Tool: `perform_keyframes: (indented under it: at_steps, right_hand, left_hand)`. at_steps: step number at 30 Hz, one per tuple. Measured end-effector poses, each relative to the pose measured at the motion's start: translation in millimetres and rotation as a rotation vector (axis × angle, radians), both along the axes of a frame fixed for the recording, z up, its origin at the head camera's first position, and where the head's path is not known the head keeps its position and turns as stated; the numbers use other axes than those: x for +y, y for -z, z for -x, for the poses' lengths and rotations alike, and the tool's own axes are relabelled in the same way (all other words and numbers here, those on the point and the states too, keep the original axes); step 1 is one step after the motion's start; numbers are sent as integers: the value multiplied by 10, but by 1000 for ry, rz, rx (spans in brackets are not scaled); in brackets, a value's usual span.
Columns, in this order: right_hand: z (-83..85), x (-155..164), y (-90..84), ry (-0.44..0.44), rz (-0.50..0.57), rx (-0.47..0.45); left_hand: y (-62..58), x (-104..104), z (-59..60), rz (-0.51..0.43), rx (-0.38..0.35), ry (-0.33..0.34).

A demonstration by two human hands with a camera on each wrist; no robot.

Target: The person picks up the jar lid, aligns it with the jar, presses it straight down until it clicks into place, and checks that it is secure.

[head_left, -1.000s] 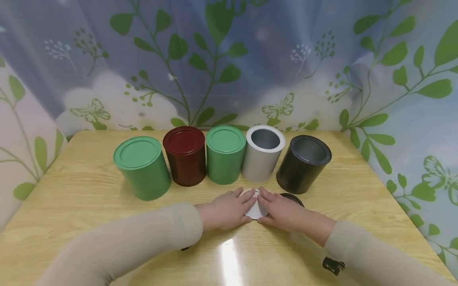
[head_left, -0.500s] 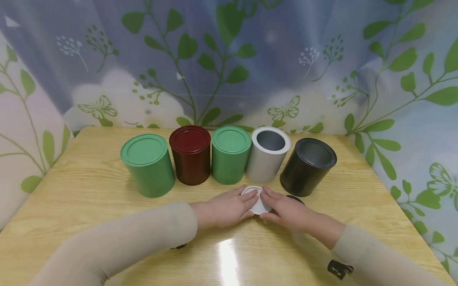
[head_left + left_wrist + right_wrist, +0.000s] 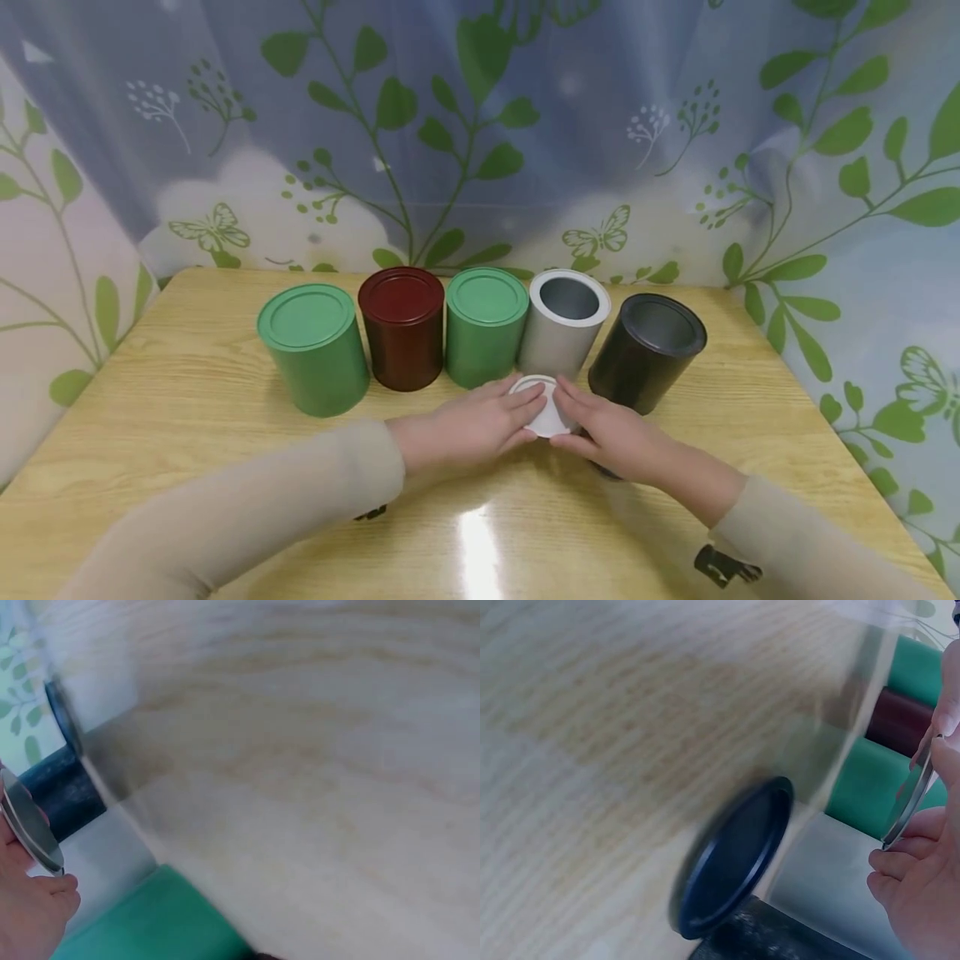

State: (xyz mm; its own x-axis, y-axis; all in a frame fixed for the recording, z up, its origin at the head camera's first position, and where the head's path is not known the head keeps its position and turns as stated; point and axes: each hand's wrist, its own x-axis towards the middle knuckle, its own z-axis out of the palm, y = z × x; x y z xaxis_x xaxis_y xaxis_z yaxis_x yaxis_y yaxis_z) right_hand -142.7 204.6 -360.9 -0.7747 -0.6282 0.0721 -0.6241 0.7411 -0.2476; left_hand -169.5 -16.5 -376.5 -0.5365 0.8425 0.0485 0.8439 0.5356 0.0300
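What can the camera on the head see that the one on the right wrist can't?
Only the head view shows all five tins in a row, the left hand and the leafy curtain. Only the right wrist view shows the black lid plainly, lying on the table by the black tin. Both show the right hand holding the white lid, and the open white tin.

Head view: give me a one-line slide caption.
Both hands hold a white lid before the open white tin in a row of five.
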Motion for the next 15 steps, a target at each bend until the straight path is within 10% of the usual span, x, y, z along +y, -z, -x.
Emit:
perform_keyframes:
  at_steps: [15]
  right_hand:
    - [41, 46, -454, 25, -6, 82]
  left_hand:
    - [-493, 29, 123, -34, 147, 37]
